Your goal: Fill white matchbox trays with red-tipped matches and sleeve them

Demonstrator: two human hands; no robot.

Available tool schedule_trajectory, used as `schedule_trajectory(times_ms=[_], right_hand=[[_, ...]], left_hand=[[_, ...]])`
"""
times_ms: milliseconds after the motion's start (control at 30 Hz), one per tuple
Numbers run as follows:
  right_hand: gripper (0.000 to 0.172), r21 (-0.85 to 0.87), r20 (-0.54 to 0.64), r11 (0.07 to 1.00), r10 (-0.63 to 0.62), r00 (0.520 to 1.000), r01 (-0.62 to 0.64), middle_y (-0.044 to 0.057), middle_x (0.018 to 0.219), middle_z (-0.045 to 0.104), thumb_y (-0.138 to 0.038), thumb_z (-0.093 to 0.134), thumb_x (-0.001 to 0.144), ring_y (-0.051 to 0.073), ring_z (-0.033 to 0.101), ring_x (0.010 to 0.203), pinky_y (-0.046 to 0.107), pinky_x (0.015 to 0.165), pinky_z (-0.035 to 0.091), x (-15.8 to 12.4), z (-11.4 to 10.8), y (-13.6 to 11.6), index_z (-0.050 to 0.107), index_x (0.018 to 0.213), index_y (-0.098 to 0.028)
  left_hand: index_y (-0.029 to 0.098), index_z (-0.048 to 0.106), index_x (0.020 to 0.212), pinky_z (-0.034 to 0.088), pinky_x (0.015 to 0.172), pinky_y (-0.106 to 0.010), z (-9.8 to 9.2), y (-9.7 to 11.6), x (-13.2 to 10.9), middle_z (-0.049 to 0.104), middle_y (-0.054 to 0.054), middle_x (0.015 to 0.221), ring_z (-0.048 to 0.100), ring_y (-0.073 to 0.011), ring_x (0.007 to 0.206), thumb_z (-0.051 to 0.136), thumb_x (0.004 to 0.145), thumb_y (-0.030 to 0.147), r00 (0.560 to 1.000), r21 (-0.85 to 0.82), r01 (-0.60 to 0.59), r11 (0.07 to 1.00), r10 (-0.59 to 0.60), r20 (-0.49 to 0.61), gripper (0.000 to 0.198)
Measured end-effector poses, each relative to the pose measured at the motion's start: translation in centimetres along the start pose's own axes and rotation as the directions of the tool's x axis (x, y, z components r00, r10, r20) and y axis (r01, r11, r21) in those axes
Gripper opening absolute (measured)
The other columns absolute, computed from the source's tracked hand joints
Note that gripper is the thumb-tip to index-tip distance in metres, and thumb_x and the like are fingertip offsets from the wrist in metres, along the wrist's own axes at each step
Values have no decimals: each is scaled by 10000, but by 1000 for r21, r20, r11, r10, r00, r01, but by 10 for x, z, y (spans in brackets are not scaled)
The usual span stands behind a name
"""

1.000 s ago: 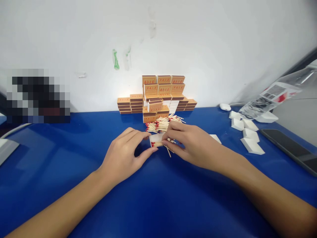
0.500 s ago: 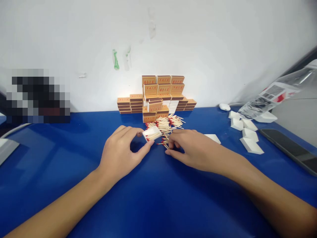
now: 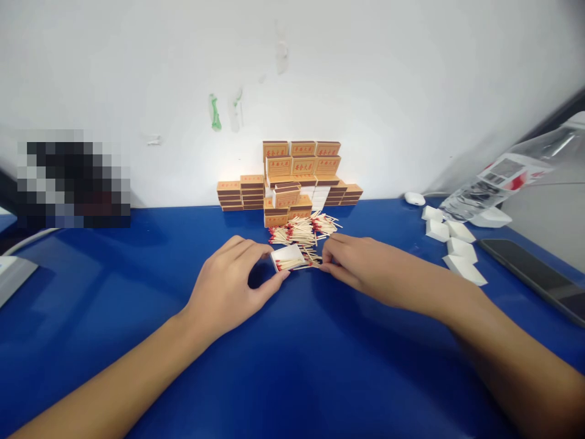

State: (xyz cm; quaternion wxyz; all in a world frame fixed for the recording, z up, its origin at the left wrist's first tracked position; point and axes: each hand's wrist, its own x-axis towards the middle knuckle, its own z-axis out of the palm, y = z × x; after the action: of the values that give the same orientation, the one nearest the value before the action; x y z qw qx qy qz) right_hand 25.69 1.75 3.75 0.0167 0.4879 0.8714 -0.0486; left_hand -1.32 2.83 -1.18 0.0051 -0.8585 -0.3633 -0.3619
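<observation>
Between thumb and fingers, my left hand point(image 3: 233, 280) grips a white matchbox tray point(image 3: 292, 251) by its left end and near side. Several red-headed matches lie inside the tray, heads toward the left. Just to the right, my right hand point(image 3: 350, 262) is closed in a pinch at the ends of a few matches point(image 3: 313, 263) beside the tray's right edge. A loose heap of matches point(image 3: 302, 230) spreads on the blue table behind the tray.
Stacked matchboxes point(image 3: 303, 166) stand against the wall behind the heap. At right lie several white trays point(image 3: 461, 249), a dark phone point(image 3: 539, 274), a white earbud case point(image 3: 415, 198) and a tilted plastic bottle point(image 3: 507, 174). A pale object point(image 3: 16, 274) sits at the left edge.
My left hand and the tray have shifted slightly right and nearer me. More matches lie in the tray. My right hand has moved a little right and up.
</observation>
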Motion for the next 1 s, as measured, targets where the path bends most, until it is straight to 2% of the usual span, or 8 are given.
schedule_trajectory(times_ms=[100, 233, 333, 400, 467, 600, 767, 1000], right_hand=[[194, -12, -81, 1000, -15, 997, 14, 103, 1036, 712, -273, 499, 1104, 198, 675, 740, 330, 653, 452, 1, -2, 0, 625, 987, -183], [149, -137, -168, 988, -94, 981, 71, 104, 1068, 690, -264, 519, 1103, 204, 662, 728, 331, 615, 416, 4, 1, -11, 612, 1046, -161], [92, -231, -155, 967, -147, 977, 108, 111, 1078, 686, -148, 520, 1072, 202, 663, 740, 318, 581, 379, 6, 5, -25, 611, 1066, -150], [133, -268, -110, 954, -168, 980, 133, 132, 1113, 683, -63, 514, 1033, 205, 673, 774, 312, 574, 368, 6, 6, -31, 615, 1072, -140], [147, -271, -98, 950, -187, 977, 155, 142, 1130, 677, -43, 515, 1022, 210, 679, 800, 314, 581, 371, 6, 7, -34, 615, 1073, -137], [86, -204, -193, 963, -219, 956, 179, 97, 1072, 667, -143, 530, 1071, 195, 667, 796, 314, 618, 395, 6, 10, -31, 615, 1061, -157], [133, -179, -258, 949, -300, 918, 260, 72, 988, 660, -199, 546, 1085, 193, 637, 785, 321, 650, 406, 7, 12, -27, 644, 1002, -164], [151, -199, -212, 962, -231, 950, 190, 97, 1005, 673, -197, 554, 1074, 201, 659, 774, 317, 616, 390, 6, 7, -28, 669, 988, -151]], left_hand=[[164, 709, 1059, 587, 811, -414, 0, 1, 0, 774, -83, 975, 694, -252, 893, 736, 968, 374, 999, -4, -28, 1000, 28, 23, 230], [150, 691, 1052, 582, 798, -415, -1, 3, 2, 762, -77, 940, 687, -246, 863, 740, 965, 333, 993, -28, -102, 994, 104, 57, 209], [144, 680, 1065, 578, 794, -418, -1, 5, 2, 751, -77, 920, 677, -241, 846, 724, 977, 325, 989, -43, -137, 990, 140, 54, 206], [147, 670, 1079, 577, 798, -418, -1, 6, 2, 749, -80, 927, 673, -240, 852, 718, 982, 318, 985, -60, -159, 986, 162, 53, 203], [153, 661, 1086, 576, 798, -415, -2, 6, 1, 745, -81, 932, 671, -240, 856, 715, 987, 318, 982, -81, -173, 982, 178, 58, 200], [156, 654, 1094, 573, 814, -417, -3, 6, 1, 745, -80, 949, 672, -240, 875, 713, 997, 333, 983, -104, -165, 981, 172, 60, 211], [154, 659, 1096, 573, 824, -415, -3, 7, 1, 749, -82, 966, 677, -241, 891, 711, 999, 323, 982, -110, -172, 979, 179, 58, 202], [147, 663, 1096, 576, 832, -421, -2, 6, 1, 750, -86, 977, 675, -248, 900, 716, 996, 334, 983, -102, -161, 982, 169, 71, 219]])
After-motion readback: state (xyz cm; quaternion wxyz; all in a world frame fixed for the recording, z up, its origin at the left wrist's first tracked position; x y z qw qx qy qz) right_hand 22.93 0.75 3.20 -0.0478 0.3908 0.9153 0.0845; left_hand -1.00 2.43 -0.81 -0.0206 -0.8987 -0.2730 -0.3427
